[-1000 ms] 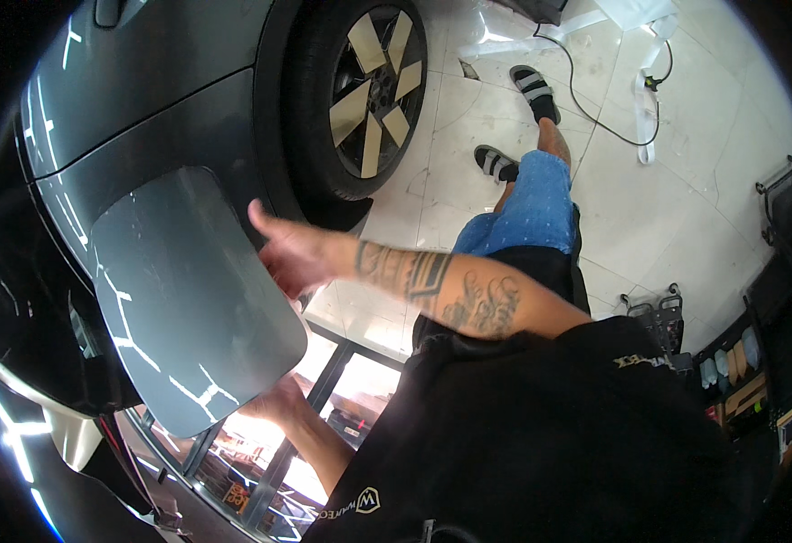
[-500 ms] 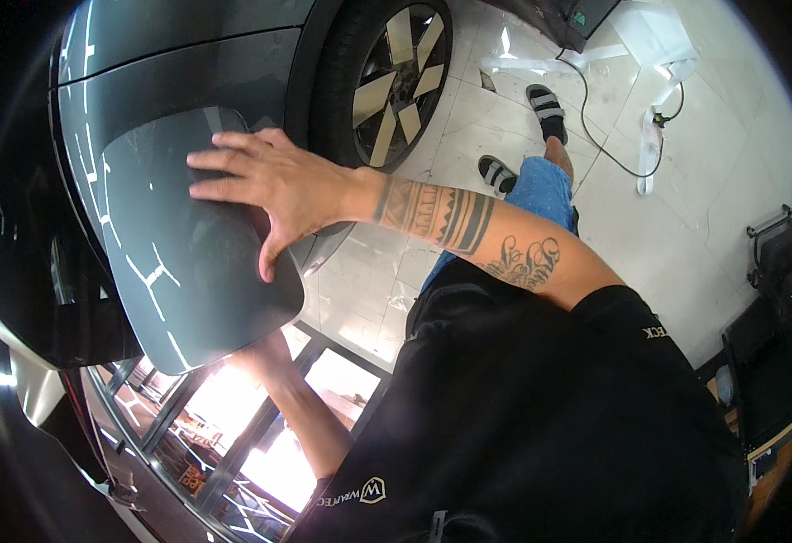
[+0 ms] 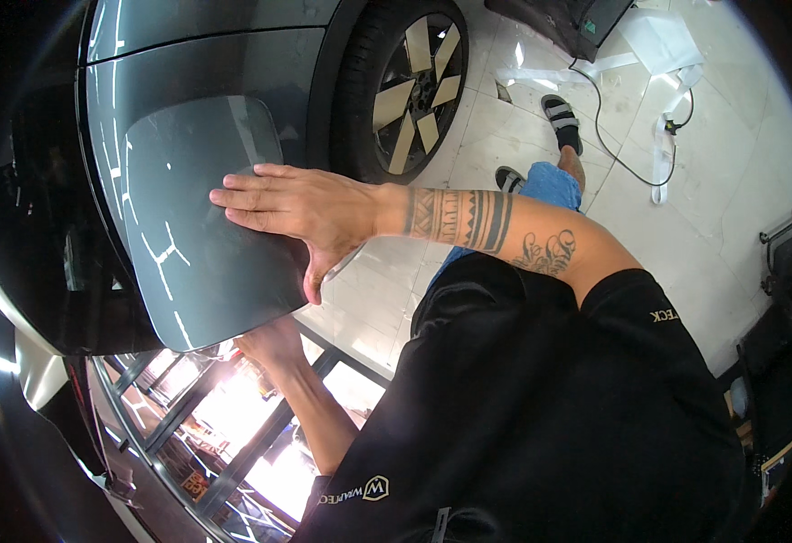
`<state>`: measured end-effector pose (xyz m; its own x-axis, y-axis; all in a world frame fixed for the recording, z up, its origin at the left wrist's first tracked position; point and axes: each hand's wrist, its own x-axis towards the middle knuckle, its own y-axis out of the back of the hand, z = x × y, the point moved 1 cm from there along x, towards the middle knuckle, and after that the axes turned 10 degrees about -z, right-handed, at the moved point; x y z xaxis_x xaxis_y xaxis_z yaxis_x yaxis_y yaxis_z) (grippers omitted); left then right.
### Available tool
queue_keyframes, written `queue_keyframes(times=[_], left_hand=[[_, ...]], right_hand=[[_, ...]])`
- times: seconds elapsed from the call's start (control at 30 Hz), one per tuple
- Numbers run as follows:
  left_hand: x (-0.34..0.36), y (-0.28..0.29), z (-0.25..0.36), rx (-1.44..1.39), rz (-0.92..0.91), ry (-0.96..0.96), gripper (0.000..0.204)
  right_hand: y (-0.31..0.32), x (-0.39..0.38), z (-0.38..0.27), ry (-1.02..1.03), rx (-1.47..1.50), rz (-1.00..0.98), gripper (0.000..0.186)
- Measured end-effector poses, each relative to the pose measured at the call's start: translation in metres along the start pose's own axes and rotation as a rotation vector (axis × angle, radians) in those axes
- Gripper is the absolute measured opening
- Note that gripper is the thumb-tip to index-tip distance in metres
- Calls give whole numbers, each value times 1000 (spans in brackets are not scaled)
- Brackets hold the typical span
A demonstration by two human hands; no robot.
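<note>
A glossy grey panel with rounded corners [image 3: 188,262] lies against the grey car body [image 3: 206,63], beside the front wheel [image 3: 414,95]. My right hand [image 3: 301,208] rests flat on the panel's right part, fingers stretched out to the left and thumb hanging over its edge. My left hand [image 3: 274,348] is under the panel's lower right corner and grips that edge, with its fingers partly hidden behind the panel.
My sandalled feet [image 3: 561,118] stand on the white tiled floor [image 3: 713,226] next to the wheel. A black cable [image 3: 613,136] and a white object [image 3: 658,41] lie on the floor beyond. A dark glossy surface with bright window reflections [image 3: 224,425] fills the lower left.
My right hand has moved from the panel's right edge onto its face and now lies flat with fingers stretched. The panel has swung up closer to the car body. My left hand stays below.
</note>
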<state>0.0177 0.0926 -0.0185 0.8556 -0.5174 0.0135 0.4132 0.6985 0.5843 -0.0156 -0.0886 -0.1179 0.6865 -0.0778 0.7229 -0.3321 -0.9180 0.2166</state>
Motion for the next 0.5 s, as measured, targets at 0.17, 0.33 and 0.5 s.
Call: queue_keyframes(times=[0.17, 0.33, 0.5], left_hand=[[3, -1, 3, -52, -29, -29, 34], [5, -7, 9, -478, 26, 76, 39], [7, -10, 11, -431, 75, 99, 40]], right_hand=[[-5, -6, 4, 51, 15, 14, 124], [-3, -10, 14, 139, -30, 22, 119], [6, -6, 21, 199, -159, -20, 103]])
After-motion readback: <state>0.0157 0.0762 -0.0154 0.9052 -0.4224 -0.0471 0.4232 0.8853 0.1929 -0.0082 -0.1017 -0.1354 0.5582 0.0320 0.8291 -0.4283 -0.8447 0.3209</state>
